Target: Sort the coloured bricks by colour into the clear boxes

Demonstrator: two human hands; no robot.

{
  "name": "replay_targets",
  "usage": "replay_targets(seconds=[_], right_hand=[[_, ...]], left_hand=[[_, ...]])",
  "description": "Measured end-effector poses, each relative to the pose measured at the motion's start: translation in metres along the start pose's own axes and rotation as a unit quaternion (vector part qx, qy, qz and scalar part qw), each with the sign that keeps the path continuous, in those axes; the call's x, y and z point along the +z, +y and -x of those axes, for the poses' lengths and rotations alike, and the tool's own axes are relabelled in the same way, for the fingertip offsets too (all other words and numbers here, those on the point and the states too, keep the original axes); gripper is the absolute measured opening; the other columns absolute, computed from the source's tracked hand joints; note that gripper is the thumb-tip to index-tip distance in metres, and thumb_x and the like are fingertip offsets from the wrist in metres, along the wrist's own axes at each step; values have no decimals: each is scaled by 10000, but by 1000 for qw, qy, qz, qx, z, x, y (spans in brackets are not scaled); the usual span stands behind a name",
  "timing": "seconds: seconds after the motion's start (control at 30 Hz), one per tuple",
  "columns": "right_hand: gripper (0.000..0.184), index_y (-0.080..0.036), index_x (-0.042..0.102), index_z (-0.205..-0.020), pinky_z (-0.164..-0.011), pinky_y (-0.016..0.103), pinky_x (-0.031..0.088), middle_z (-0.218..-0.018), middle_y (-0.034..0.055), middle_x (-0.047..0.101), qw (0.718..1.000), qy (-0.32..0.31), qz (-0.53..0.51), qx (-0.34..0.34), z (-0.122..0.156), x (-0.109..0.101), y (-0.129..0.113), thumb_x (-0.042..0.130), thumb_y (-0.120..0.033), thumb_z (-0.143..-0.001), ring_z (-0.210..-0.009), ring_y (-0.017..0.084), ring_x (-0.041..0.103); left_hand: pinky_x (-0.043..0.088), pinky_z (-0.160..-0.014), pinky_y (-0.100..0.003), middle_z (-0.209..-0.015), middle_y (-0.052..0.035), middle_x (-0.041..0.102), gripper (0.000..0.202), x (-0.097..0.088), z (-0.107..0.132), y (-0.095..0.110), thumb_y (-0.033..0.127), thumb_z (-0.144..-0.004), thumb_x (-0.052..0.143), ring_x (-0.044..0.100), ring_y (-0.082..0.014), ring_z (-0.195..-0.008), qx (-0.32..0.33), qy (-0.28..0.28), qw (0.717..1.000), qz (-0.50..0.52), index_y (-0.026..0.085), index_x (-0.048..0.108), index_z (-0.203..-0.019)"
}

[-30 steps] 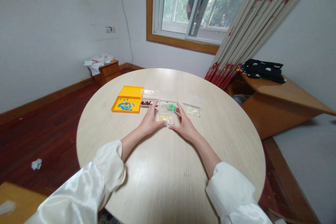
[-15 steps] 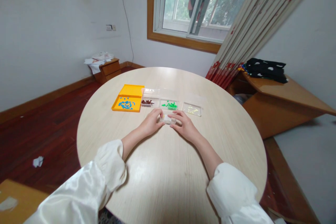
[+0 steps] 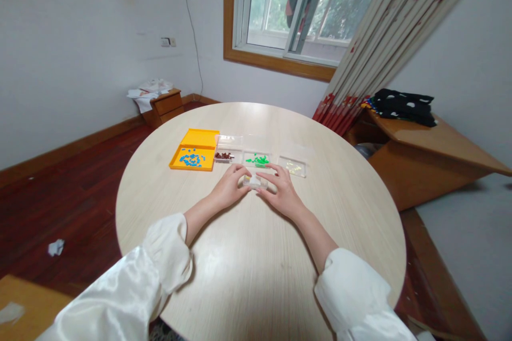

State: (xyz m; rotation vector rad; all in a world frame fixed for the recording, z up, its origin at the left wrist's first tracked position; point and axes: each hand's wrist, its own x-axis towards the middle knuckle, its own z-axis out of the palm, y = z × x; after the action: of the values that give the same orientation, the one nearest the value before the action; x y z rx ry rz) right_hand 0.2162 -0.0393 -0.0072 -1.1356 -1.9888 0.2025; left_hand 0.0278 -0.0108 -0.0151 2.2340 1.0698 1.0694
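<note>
Left hand [image 3: 231, 187] and right hand [image 3: 282, 192] both clamped on small clear box [image 3: 254, 181], resting mid-surface [image 3: 248, 277], just before green-piece box [image 3: 258, 160]; risk: uneven squeeze could flip it, scattering tiny contents; a forward shove would knock the neighbour.

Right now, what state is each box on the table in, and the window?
Small box: gripped by left hand and right hand, lid looks shut.
Orange box: open, blue bits inside.
Red-bits box: open.
Green-bits box: open.
Pale-bits box: open.
Window: sash ajar.
</note>
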Motion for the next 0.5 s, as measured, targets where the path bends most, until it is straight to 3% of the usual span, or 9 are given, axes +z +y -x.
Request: replay_targets(seconds=[0.13,0.33,0.5], right_hand=[[258,-254,656,-1008,-971,501,372,-1228,94,489,998,51,41,-19,-3,-6,-16,554,-177,-784,-1177,265,415],[254,-236,711,-851,-1009,511,326,-1231,79,534,996,-44,60,-48,-3,-3,-13,524,-97,-749,-1208,262,394],[260,-242,716,-856,-1019,529,321,-1275,66,525,996,-57,56,-29,-2,-1,-10,529,-93,-753,-1253,262,360]], left_hand=[[416,-930,-383,-999,-57,516,205,0,0,0,142,-711,652,500,-212,-1022,-1,-2,1000,-2,186,575,-896],[397,-954,-389,-1008,-61,514,242,2,1,-4,144,-688,668,488,-219,-1036,-4,5,1000,-2,183,572,-907],[399,-949,-397,-1006,-61,512,239,3,1,-6,157,-686,672,487,-223,-1028,-4,5,1000,-6,186,574,-902]])
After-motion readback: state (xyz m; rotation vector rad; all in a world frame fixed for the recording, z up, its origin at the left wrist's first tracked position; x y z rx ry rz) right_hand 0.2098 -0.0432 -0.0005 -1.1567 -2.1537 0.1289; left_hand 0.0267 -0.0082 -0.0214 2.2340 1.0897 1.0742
